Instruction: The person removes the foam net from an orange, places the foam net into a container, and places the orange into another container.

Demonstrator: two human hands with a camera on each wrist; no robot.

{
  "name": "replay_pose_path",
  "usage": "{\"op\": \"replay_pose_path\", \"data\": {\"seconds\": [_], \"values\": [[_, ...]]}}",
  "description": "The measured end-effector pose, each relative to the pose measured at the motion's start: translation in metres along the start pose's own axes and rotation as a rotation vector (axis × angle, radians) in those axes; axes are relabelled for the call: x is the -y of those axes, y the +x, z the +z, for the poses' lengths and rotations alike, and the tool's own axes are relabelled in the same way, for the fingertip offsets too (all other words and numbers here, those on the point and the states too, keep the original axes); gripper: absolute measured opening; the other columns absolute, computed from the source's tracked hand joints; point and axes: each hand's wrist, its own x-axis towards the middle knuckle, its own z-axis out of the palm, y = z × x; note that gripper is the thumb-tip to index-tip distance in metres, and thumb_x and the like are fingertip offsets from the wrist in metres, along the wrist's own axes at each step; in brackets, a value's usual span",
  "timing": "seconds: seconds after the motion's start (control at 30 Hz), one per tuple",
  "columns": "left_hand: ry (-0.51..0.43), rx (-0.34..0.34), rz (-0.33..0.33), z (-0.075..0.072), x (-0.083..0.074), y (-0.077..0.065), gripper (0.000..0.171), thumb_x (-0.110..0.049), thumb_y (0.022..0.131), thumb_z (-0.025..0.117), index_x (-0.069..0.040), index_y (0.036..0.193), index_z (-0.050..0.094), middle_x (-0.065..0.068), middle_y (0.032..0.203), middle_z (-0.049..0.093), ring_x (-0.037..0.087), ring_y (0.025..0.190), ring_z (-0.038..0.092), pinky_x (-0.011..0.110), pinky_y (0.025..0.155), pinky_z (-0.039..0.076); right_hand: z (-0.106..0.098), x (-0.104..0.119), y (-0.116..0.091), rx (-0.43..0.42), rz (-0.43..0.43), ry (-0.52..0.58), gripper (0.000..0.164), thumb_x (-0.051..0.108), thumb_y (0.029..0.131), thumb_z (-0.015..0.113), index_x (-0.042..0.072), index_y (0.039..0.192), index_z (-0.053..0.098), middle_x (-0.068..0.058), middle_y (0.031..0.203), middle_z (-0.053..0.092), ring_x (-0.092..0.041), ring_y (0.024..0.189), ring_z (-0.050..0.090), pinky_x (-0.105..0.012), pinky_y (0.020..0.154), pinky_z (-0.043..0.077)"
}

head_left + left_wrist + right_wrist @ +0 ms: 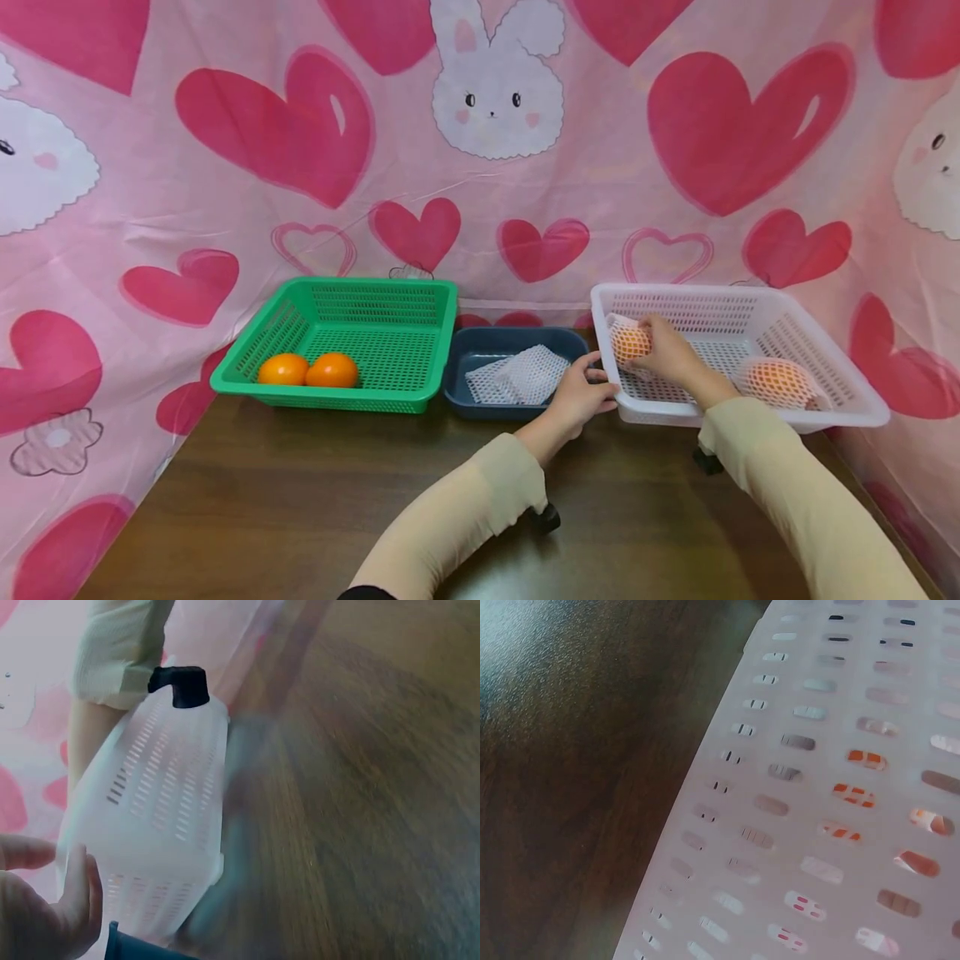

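Note:
In the head view my right hand (670,354) reaches into the white basket (832,342) and grips an orange (630,344) wrapped in white foam netting, near the left wall. A second netted orange (780,382) lies at the basket's right front. My left hand (576,396) rests against the left front corner of this basket, fingers spread at the rim. The left wrist view shows its thumb and a finger beside the basket wall (161,847). Through the slots of the basket wall (780,817) in the right wrist view, orange patches show; the right hand is hidden there.
A green basket (397,400) on the left holds two bare oranges (332,370). Between the baskets stands a dark blue tray (480,339) with white foam nets (528,375) in it. All stand on a brown wooden table (300,492) before a pink patterned cloth (510,187).

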Motion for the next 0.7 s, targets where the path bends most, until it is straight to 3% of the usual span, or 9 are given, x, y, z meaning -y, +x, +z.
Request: {"op": "replay_pose_path", "data": {"seconds": [0.17,0.33,0.53,0.7], "values": [[-0.037,-0.015,-0.030,0.003,-0.002,-0.002,0.064,0.012,0.092,0.065,-0.002,0.151,0.046,0.008,0.104,0.060,0.023,0.089,0.070,0.037,0.082,0.060,-0.001,0.002,-0.002,0.024,0.012,-0.025,0.098,0.012,0.083,0.085,-0.017,0.152,0.021,-0.046,0.140,0.032,-0.061,0.124,0.041,-0.071,0.104,0.035],[-0.061,-0.015,-0.039,0.003,-0.003,-0.003,0.065,0.015,0.091,0.064,-0.001,0.151,0.045,0.008,0.106,0.059,0.027,0.094,0.070,0.037,0.083,0.060,0.000,0.004,-0.002,0.065,0.027,-0.072,0.100,0.013,0.079,0.087,-0.015,0.152,0.024,-0.048,0.138,0.025,-0.063,0.119,0.042,-0.073,0.098,0.039],[-0.070,-0.014,-0.032,0.003,-0.002,-0.003,0.065,0.016,0.090,0.064,-0.001,0.150,0.046,0.008,0.104,0.059,0.028,0.093,0.070,0.039,0.083,0.059,0.000,0.012,-0.001,0.089,0.022,-0.085,0.100,0.012,0.075,0.090,-0.020,0.145,0.027,-0.049,0.137,0.026,-0.063,0.118,0.044,-0.071,0.097,0.041],[-0.077,-0.022,-0.043,0.004,-0.002,-0.003,0.065,0.016,0.090,0.064,-0.002,0.151,0.046,0.007,0.102,0.059,0.027,0.093,0.070,0.039,0.083,0.059,0.000,0.016,0.000,0.110,0.009,-0.079,0.100,0.011,0.074,0.091,-0.021,0.143,0.026,-0.047,0.136,0.035,-0.060,0.121,0.044,-0.069,0.101,0.039]]}}
